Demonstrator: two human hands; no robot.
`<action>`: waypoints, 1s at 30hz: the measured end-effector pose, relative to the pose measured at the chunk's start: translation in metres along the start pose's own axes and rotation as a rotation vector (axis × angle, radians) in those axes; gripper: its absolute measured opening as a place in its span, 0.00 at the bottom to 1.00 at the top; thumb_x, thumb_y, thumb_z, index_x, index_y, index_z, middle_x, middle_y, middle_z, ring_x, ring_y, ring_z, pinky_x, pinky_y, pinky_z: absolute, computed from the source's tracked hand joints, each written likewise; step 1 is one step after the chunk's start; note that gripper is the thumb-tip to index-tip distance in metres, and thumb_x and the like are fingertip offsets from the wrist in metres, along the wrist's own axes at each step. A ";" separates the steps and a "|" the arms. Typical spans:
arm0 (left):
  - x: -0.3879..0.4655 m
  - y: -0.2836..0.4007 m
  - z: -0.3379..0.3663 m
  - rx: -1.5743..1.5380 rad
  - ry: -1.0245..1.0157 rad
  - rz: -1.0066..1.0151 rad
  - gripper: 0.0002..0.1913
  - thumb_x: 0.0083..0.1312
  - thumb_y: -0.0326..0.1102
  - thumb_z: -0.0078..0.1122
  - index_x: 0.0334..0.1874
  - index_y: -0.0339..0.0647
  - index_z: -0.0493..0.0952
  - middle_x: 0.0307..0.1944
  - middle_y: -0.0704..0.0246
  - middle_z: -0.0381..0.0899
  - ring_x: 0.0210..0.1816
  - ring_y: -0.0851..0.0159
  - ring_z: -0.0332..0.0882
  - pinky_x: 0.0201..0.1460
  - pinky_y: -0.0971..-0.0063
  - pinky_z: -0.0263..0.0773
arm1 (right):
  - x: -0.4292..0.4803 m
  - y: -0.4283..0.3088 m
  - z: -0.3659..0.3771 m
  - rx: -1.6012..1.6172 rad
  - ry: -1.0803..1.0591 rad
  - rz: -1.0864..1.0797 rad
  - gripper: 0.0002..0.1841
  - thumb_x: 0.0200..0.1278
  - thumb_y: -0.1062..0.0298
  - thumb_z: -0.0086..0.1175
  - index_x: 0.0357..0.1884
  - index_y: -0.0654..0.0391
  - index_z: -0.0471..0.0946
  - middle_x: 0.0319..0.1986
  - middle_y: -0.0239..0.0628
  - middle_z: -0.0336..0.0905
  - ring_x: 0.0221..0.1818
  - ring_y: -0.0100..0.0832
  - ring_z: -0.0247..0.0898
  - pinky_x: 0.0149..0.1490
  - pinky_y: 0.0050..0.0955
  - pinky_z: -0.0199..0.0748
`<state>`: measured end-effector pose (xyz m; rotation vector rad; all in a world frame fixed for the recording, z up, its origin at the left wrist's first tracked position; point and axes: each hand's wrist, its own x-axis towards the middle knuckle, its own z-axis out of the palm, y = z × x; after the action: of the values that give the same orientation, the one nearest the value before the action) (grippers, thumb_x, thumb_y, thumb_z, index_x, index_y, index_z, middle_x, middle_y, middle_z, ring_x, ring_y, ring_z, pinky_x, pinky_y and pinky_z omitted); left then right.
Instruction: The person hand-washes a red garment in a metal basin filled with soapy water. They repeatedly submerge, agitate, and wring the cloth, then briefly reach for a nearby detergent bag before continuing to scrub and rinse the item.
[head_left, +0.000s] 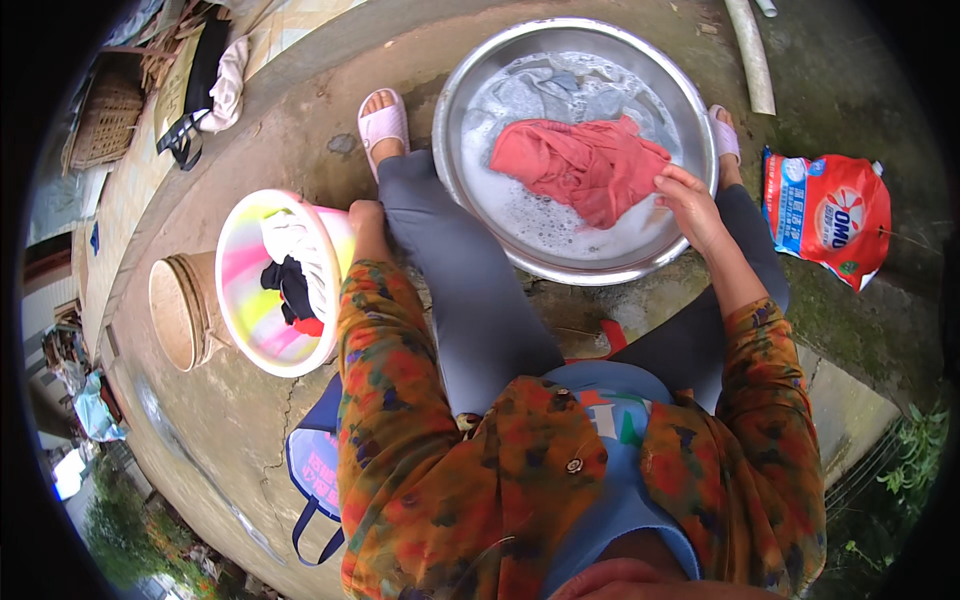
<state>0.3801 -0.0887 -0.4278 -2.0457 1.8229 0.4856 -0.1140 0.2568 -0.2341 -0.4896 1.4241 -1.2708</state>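
Observation:
In front of me stands a wide stainless steel basin (480, 238) holding soapy water (525, 214). A wet coral-red garment (585, 169) lies bunched on the suds, and grey-blue fabric (532, 90) is partly under water behind it. My right hand (690, 199) pinches the right edge of the red garment between fingers and thumb, over the basin's right side. My left hand (366, 216) is low beside my left knee, next to a multicoloured plastic bucket (247, 300). Its fingers are hidden, so whether it holds the bucket is unclear. White fabric (296, 244) and black fabric (289, 285) lie inside the bucket.
A red OMO detergent bag (840, 214) lies right of my right leg. Left of the bucket are tan nested buckets (176, 311). A blue tote bag (315, 465) sits by my left hip. A pale pipe (752, 60) lies at the upper right on the concrete ground.

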 end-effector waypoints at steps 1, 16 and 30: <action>-0.002 0.007 -0.011 0.083 -0.067 0.050 0.17 0.64 0.38 0.57 0.44 0.30 0.85 0.44 0.51 0.87 0.48 0.50 0.86 0.51 0.61 0.79 | 0.002 -0.007 0.002 0.006 0.021 -0.036 0.04 0.69 0.65 0.58 0.41 0.50 0.80 0.40 0.20 0.79 0.46 0.17 0.72 0.52 0.24 0.67; -0.328 0.232 -0.114 -1.665 -0.974 0.895 0.14 0.74 0.38 0.59 0.54 0.37 0.80 0.51 0.63 0.84 0.53 0.64 0.81 0.60 0.70 0.74 | -0.046 -0.066 0.052 0.309 -0.281 -0.308 0.04 0.71 0.73 0.52 0.44 0.57 0.77 0.42 0.30 0.79 0.46 0.24 0.76 0.53 0.27 0.75; -0.363 0.223 -0.089 -1.997 -0.740 0.616 0.06 0.73 0.28 0.56 0.49 0.40 0.78 0.47 0.68 0.83 0.49 0.66 0.82 0.53 0.69 0.78 | -0.058 -0.042 0.083 0.448 -0.161 -0.134 0.03 0.69 0.67 0.58 0.39 0.51 0.76 0.41 0.27 0.79 0.44 0.22 0.76 0.46 0.26 0.75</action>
<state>0.1205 0.1617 -0.1841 -1.0536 1.1389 3.5391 -0.0375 0.2566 -0.1562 -0.3744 0.9460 -1.5686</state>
